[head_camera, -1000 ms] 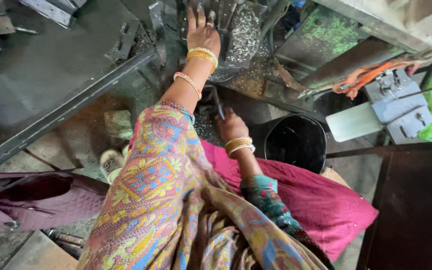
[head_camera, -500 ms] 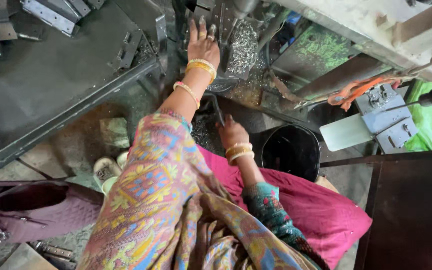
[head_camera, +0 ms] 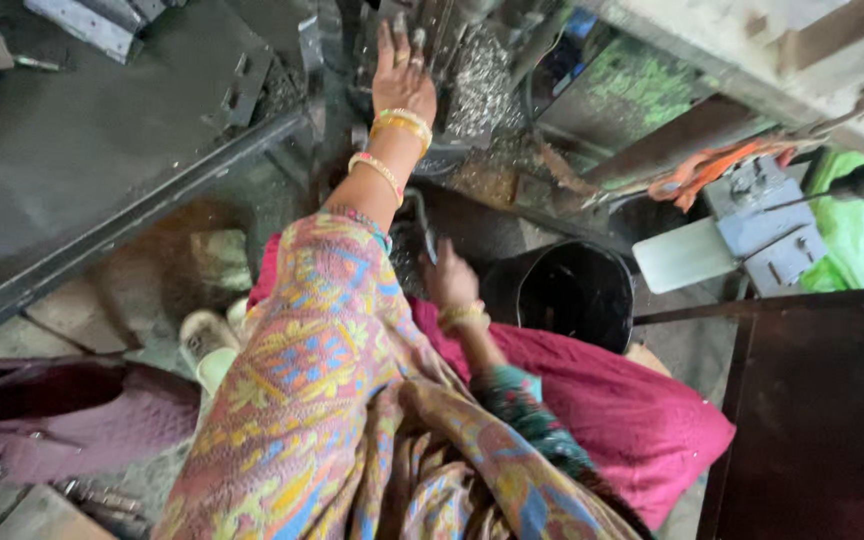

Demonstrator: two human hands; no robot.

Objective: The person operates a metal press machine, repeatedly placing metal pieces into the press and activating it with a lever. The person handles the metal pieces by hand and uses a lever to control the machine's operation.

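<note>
My left hand (head_camera: 402, 75) reaches far forward, fingers stretched out, and rests on a grey machine part beside a heap of small shiny metal pieces (head_camera: 477, 85). Gold and pink bangles ring that wrist. My right hand (head_camera: 449, 282) is low and close to my body, blurred, closed round the lower end of a dark curved metal handle (head_camera: 420, 222). A black bucket (head_camera: 564, 295) stands just right of that hand. Patterned cloth covers both arms.
A dark metal table (head_camera: 102, 150) with brackets lies to the left. At right are a pale flat plate (head_camera: 687, 255), a grey clamp block (head_camera: 762, 225) and an orange cord (head_camera: 702, 170). Pink cloth (head_camera: 632, 420) covers my lap; a dark brown panel (head_camera: 812, 420) stands at far right.
My right hand has shifted a little on the dark handle and is now blurred. My left hand stays stretched out on the machine.
</note>
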